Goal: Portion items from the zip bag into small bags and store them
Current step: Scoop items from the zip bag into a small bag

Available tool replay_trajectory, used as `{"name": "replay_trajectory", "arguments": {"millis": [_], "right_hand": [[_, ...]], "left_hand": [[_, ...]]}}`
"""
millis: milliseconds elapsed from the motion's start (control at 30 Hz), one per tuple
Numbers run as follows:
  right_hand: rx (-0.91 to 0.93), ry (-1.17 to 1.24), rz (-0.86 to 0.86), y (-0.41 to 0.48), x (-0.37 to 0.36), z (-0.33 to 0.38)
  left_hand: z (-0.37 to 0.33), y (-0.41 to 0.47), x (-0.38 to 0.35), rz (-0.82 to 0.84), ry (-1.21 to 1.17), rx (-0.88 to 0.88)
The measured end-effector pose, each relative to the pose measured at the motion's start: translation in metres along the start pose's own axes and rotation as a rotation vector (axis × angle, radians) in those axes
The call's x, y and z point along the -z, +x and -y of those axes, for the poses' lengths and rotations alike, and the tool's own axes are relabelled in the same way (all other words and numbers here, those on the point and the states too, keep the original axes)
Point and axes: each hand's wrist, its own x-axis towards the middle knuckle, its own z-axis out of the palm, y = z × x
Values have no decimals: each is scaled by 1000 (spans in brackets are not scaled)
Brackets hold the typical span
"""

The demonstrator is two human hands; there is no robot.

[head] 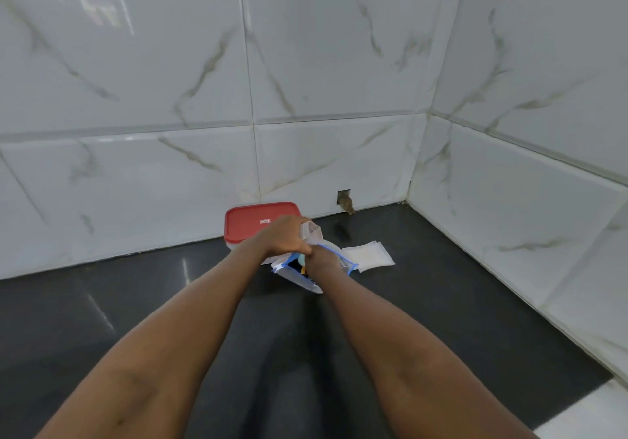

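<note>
A person works at a black desk point(441, 285) set into a corner of marble-patterned tiled wall point(339, 65), with both hands meeting over a blue-edged zip bag point(299, 280) that lies open-mouthed on the surface near the back of the desk. The left hand point(282, 236) has its fingers curled round a small bag point(313, 231), holding it just above the zip bag's mouth, apparently so that whatever comes out has only a short way to travel. The right hand point(321, 262) is pushed into the zip bag; its fingers are hidden by the plastic, so whether they grip anything cannot be told. A few coloured items point(300, 258) show through the opening beside the wrist. At three o'clock from the hands, a flat stack of spare small bags point(368, 256) waits within easy reach of the right hand. At eleven o'clock, against the wall, stands a container with a red lid point(261, 221), still covered and likely the place where filled portions will be stored.
</note>
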Motion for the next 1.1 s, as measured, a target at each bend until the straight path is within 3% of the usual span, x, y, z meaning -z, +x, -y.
{"name": "replay_trajectory", "arguments": {"millis": [333,500,767,1100], "right_hand": [[55,-273,112,-7,-5,-6],[61,-265,87,-11,-6,-7],[-98,279,-20,-18,-6,-11],[-260,478,-66,-32,-4,-3]], "left_hand": [[-2,7,-13,1,-30,-26],[-6,9,-17,-30,-55,-66],[-2,7,-17,-26,-86,-85],[-3,0,-22,-16,-73,-105]]}}
